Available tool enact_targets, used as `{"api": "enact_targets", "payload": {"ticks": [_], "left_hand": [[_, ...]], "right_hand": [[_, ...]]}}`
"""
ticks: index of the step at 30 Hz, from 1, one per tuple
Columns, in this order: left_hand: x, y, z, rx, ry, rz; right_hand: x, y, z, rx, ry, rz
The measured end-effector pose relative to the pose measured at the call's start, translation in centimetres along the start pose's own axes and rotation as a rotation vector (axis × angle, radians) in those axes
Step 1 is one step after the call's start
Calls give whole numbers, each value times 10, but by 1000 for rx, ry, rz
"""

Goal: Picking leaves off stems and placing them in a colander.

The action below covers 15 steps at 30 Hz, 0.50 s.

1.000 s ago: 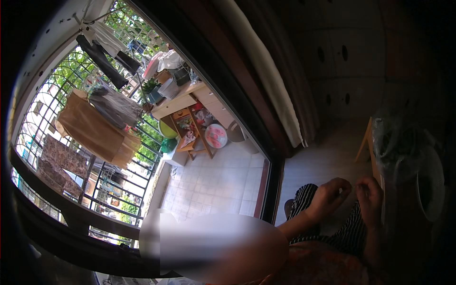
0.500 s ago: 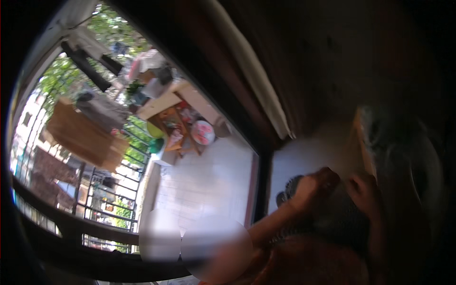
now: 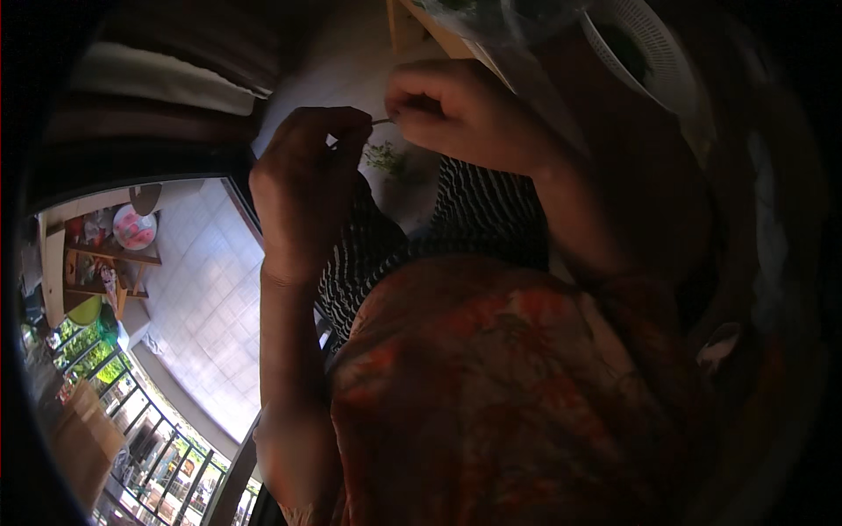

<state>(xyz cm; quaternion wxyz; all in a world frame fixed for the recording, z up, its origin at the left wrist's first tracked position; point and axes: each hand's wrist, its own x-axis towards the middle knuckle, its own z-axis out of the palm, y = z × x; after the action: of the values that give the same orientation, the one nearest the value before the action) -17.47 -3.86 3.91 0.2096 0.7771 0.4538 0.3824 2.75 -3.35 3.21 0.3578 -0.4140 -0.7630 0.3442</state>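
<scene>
Just between the two hands, a thin pale stem [image 3: 381,121] was pinched at both ends, held above the black-and-white striped cloth [image 3: 474,219]. The left hand [image 3: 307,175] and right hand [image 3: 465,114] each gripped it with fingertips. Small green scraps [image 3: 384,159] lay below; a white colander [image 3: 649,48] sat well apart, upper right.

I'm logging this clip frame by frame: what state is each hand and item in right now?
left hand: raised, fingertips pinched on a thin stem
right hand: raised, pinching the stem's other end
thin stem: held taut between both hands
green bits: loose, lying below the hands
white colander: upper right, contents unclear
</scene>
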Motion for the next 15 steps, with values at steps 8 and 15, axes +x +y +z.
{"api": "enact_targets", "payload": {"ticks": [8,15], "left_hand": [[-12,-10,8,-114,24,-67],[-9,-19,8,-153,49,-118]], "right_hand": [[-9,5,6,129,12,81],[4,-10,4,285,81,50]]}}
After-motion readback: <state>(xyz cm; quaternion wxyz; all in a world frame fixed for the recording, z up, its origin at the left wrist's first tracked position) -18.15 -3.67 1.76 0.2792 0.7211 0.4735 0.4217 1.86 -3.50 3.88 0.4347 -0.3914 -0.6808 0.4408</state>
